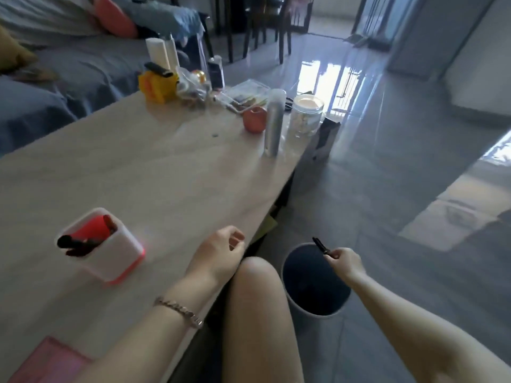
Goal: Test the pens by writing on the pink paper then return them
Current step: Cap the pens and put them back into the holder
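A white pen holder with a red inside stands on the beige table at the near left, with several dark pens leaning in it. The pink paper lies at the table's near corner, partly under my left forearm. My left hand rests at the table's near edge, fingers loosely curled, holding nothing. My right hand is off the table, pinching a black pen above a round dark bin on the floor.
At the table's far end stand a yellow toy, a red apple, a silver bottle, a lidded clear jar and plastic packets. A sofa runs along the left. My knee sits between table and bin. Glossy grey floor spreads right.
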Tool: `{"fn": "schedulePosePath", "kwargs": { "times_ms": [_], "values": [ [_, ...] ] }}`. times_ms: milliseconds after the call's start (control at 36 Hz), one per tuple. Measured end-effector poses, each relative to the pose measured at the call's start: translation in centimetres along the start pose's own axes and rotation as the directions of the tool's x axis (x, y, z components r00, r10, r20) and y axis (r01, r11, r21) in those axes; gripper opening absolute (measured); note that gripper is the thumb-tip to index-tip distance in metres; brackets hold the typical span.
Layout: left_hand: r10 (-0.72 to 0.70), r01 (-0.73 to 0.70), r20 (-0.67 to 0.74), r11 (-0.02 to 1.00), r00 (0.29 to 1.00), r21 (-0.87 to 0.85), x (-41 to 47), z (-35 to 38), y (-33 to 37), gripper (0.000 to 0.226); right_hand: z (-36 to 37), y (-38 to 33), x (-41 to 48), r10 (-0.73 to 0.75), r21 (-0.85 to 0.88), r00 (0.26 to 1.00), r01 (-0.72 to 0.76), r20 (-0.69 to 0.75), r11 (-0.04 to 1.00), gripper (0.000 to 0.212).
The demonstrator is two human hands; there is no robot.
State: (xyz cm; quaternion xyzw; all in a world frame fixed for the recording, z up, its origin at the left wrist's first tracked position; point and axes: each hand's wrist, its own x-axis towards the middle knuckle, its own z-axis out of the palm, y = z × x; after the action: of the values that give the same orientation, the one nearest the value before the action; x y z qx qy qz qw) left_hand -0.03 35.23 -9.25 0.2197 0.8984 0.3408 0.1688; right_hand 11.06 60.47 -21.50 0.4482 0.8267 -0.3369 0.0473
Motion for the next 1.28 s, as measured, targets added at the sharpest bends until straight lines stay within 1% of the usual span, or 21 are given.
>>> {"fn": "schedulePosePath", "kwargs": {
  "times_ms": [56, 167, 250, 389, 500, 583, 667, 722, 778, 833, 889, 944, 972, 1028, 1083, 1139, 1167, 1222, 1278],
  "values": [
    [-0.013, 0.013, 0.003, 1.000, 1.000, 0.001, -0.2, 0.5, -0.8, 0.006, 0.8, 0.4, 0.4, 0.021, -0.030, 1.000, -0.020, 0.020, 0.999, 0.021],
    [-0.032, 0.032, 0.019, 0.999, 0.999, -0.010, -0.3, 0.8, -2.3, 0.022, 1.4, 1.3, 0.7, 0.070, -0.077, 0.997, -0.067, 0.038, 0.995, 0.022],
    [-0.029, 0.028, -0.006, 0.999, 1.000, -0.015, -0.5, 0.5, -2.9, 0.025, 0.8, 1.5, 0.4, 0.050, -0.084, 0.999, -0.048, 0.021, 0.995, 0.023],
    [-0.016, 0.016, -0.031, 1.000, 0.999, -0.012, -1.6, -0.8, -3.9, 0.016, -0.9, -1.8, -0.9, -0.143, -0.034, 0.990, 0.142, -0.011, 0.989, 0.027],
    [-0.025, 0.026, -0.068, 1.000, 0.997, 0.003, -3.9, -2.7, -5.5, 0.013, -1.7, -7.6, -3.3, -0.356, 0.021, 0.934, 0.356, 0.010, 0.934, 0.024],
    [-0.083, 0.084, -0.121, 0.996, 0.989, -0.004, -6.3, -4.9, -7.4, 0.014, -1.4, -13.1, -6.4, -0.512, 0.040, 0.855, 0.510, 0.080, 0.859, 0.020],
    [-0.170, 0.167, -0.191, 0.985, 0.967, -0.034, -9.6, -7.2, -10.0, 0.019, 0.1, -18.5, -10.7, -0.651, 0.051, 0.737, 0.654, 0.183, 0.755, 0.014],
    [-0.225, 0.218, -0.242, 0.974, 0.944, -0.059, -12.3, -8.8, -11.8, 0.015, 1.8, -21.5, -14.0, -0.716, 0.035, 0.654, 0.732, 0.244, 0.680, 0.011],
    [-0.286, 0.278, -0.290, 0.958, 0.913, -0.071, -15.3, -10.4, -13.7, 0.009, 4.1, -24.1, -17.0, -0.749, 0.003, 0.576, 0.792, 0.327, 0.611, 0.012],
    [-0.345, 0.338, -0.365, 0.937, 0.865, -0.085, -18.3, -11.8, -15.6, 0.009, 6.6, -26.3, -20.0, -0.757, -0.017, 0.482, 0.848, 0.441, 0.530, 0.013],
    [-0.396, 0.372, -0.443, 0.917, 0.804, -0.144, -21.4, -12.9, -17.3, 0.011, 9.3, -28.0, -22.9, -0.739, -0.007, 0.378, 0.892, 0.557, 0.451, 0.009],
    [-0.426, 0.395, -0.522, 0.901, 0.739, -0.177, -24.4, -14.0, -18.9, 0.011, 12.2, -29.4, -25.6, -0.743, 0.024, 0.282, 0.928, 0.606, 0.372, 0.009],
    [-0.436, 0.412, -0.565, 0.894, 0.701, -0.178, -25.9, -14.5, -19.7, 0.011, 13.7, -30.0, -27.0, -0.752, 0.039, 0.249, 0.939, 0.611, 0.343, 0.010],
    [-0.468, 0.468, -0.639, 0.864, 0.610, -0.186, -28.9, -15.4, -21.3, 0.011, 16.5, -30.8, -29.5, -0.739, 0.062, 0.206, 0.946, 0.641, 0.318, 0.006],
    [-0.515, 0.538, -0.679, 0.818, 0.523, -0.205, -31.6, -16.1, -23.1, 0.013, 18.9, -31.3, -32.0, -0.708, 0.083, 0.160, 0.952, 0.688, 0.296, 0.005],
    [-0.569, 0.611, -0.671, 0.762, 0.475, -0.214, -34.0, -16.3, -25.0, 0.017, 20.9, -31.5, -34.0, -0.679, 0.097, 0.120, 0.957, 0.725, 0.273, 0.005],
    [-0.604, 0.649, -0.647, 0.730, 0.465, -0.214, -35.0, -16.2, -25.9, 0.019, 21.6, -31.5, -34.8, -0.668, 0.103, 0.106, 0.959, 0.737, 0.265, 0.005],
    [-0.659, 0.707, -0.583, 0.680, 0.475, -0.194, -36.7, -15.5, -27.3, 0.026, 22.8, -31.5, -36.1, -0.647, 0.111, 0.083, 0.961, 0.758, 0.253, 0.007],
    [-0.666, 0.702, -0.547, 0.687, 0.507, -0.187, -37.7, -14.6, -28.3, 0.031, 23.6, -31.3, -36.9, -0.628, 0.107, 0.071, 0.965, 0.775, 0.241, 0.012]
  ]
}}
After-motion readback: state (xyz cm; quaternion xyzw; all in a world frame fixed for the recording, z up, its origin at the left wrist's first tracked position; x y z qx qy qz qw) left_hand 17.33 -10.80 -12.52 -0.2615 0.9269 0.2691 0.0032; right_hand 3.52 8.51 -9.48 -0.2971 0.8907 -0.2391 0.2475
